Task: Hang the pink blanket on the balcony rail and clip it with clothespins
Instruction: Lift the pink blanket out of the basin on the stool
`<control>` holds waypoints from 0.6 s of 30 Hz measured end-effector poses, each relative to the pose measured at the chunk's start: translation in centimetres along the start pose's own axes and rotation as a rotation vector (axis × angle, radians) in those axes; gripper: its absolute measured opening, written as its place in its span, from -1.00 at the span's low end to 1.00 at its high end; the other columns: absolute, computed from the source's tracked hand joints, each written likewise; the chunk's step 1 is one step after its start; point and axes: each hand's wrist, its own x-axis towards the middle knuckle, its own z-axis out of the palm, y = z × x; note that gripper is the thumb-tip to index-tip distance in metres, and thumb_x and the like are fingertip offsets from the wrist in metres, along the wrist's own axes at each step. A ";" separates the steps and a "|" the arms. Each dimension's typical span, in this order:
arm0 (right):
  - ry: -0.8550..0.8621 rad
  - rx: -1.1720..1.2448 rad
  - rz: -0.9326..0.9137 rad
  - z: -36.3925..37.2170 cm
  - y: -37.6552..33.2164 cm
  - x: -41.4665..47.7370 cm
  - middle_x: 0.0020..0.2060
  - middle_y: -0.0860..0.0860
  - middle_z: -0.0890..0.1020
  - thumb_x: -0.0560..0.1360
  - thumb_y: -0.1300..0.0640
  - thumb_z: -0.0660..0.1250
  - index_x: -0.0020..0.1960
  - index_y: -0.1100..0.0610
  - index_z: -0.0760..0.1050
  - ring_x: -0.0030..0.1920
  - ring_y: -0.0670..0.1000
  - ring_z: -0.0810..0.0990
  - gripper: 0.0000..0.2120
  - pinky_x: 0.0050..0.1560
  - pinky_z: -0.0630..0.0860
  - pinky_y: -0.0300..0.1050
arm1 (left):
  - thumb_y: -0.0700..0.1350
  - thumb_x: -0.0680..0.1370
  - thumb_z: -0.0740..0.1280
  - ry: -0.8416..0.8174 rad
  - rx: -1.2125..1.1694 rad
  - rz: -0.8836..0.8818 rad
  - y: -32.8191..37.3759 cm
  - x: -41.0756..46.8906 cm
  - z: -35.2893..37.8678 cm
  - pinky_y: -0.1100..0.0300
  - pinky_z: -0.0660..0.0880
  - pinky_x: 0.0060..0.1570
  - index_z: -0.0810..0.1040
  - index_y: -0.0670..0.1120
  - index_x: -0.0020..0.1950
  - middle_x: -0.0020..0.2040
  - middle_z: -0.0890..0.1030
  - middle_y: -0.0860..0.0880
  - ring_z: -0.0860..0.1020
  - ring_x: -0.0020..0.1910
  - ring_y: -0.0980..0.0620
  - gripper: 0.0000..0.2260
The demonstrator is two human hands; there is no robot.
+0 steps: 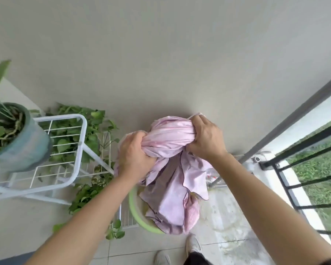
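Evidently no readable writing, left hand [134, 152] and right hand [204, 138] gripping pink blanket [170, 169]

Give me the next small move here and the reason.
Probably lift the pink blanket clear of the green basin and swing it right toward the balcony rail. Both the left hand and right hand grip it bunched, its lower folds hanging into the basin.
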 end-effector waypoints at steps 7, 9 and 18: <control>0.291 0.047 0.118 -14.8 -4.2 1.3 -0.08 0.03 0.60 0.24 0.21 0.35 0.04 0.10 0.46 -0.18 0.22 0.59 -0.64 -0.24 0.53 0.04 | 0.32 0.15 0.57 -0.140 -0.032 0.134 10.5 3.1 -6.8 -0.04 0.38 0.31 0.21 0.03 0.52 0.40 0.39 -0.06 0.35 0.37 -0.09 0.05; 0.362 0.094 0.124 -18.2 -4.9 1.4 -0.11 -0.01 0.61 0.23 0.23 0.35 0.01 0.07 0.48 -0.16 0.15 0.59 -0.65 -0.21 0.51 -0.04 | 0.34 0.09 0.59 -0.254 -0.074 0.154 13.5 3.5 -8.1 0.01 0.29 0.39 0.13 0.05 0.56 0.46 0.33 -0.06 0.29 0.44 -0.09 0.16; 0.006 -0.172 0.156 -30.2 -3.6 -1.7 0.30 0.04 0.42 0.25 -0.07 0.53 0.39 0.04 0.36 0.28 0.12 0.46 -0.24 0.27 0.43 -0.03 | 0.29 0.22 0.27 0.168 -0.022 0.507 23.3 6.7 -16.1 0.04 0.52 -0.03 0.63 0.05 0.08 -0.06 0.69 -0.02 0.55 -0.03 -0.18 -0.46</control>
